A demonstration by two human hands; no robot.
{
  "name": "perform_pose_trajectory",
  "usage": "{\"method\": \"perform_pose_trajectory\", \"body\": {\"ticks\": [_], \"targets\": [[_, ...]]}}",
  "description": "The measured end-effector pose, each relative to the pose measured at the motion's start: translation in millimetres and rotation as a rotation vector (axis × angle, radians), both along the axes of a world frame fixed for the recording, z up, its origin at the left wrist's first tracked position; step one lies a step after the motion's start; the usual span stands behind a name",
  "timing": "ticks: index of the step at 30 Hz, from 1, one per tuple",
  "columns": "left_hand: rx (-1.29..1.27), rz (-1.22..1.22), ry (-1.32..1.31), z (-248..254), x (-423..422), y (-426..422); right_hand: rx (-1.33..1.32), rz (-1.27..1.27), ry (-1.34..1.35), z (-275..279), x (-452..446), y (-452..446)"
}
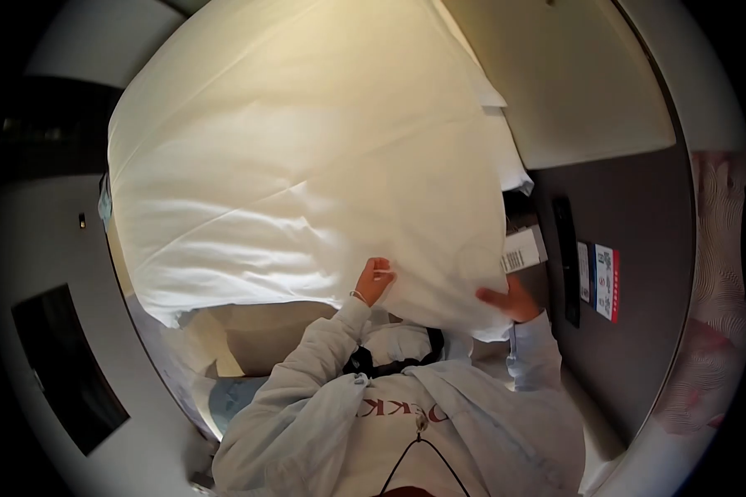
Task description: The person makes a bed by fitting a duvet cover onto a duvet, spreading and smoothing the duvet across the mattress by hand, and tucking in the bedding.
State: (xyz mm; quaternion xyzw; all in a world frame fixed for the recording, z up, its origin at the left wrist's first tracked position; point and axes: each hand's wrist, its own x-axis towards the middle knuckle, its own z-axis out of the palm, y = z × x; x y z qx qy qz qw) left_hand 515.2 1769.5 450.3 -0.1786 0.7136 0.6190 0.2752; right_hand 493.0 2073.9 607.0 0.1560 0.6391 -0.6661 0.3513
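Observation:
A large white duvet [249,157] covers the bed in front of me, smooth in the middle and wrinkled along its near left side. At its near edge, my left hand [375,280] has its fingers curled in, pinching a bit of the white cloth. My right hand [515,301] is at the duvet's near right corner. Its thumb rests on top of the cloth, and the other fingers wrap the edge, mostly hidden. Below the near hem, a beige surface shows.
To the right, a dark panel [622,207] carries a black phone-like handset [566,261] and a printed card [607,282]. A white labelled box [525,250] sits beside the bed. White pillows [512,170] stick out at the right by a padded headboard [580,83]. A black screen [70,369] hangs at left.

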Motion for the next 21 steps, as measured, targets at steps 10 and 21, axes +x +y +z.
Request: {"method": "perform_pose_trajectory", "body": {"ticks": [10,21], "targets": [[-0.699,-0.386,0.301,-78,95,-79,-0.028,-0.284,0.171,73,37,-49],[0.952,1.401,-0.200,-161,153,-182,0.048,-0.288,0.060,99,41,-49]]}}
